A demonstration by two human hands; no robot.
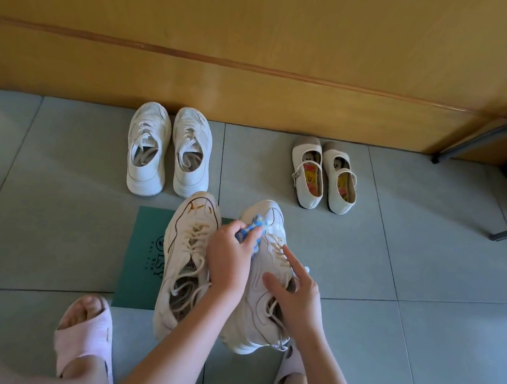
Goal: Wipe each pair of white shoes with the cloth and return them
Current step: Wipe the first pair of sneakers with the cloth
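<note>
Cloth (pixel 255 225), blue and bunched, is pinched in our left grip (pixel 228 261) and pressed against the toe of the right sneaker (pixel 249 324). Our right grip (pixel 295 298) lies spread on that sneaker's laces, index finger and thumb stretched out, clutching nothing. The left sneaker (pixel 185 247) stands just beside it on the green mat (pixel 142 257); the right one is at the mat's right edge. Beyond the mat's far edge, against the wall (pixel 271 28), a second white pair (pixel 169 152) stands on the floor (pixel 429 286). Further right of the mat, also near the wall, sit cream strap shoes (pixel 324 176). By the mat's near-left corner is our pink slipper (pixel 82 340).
</note>
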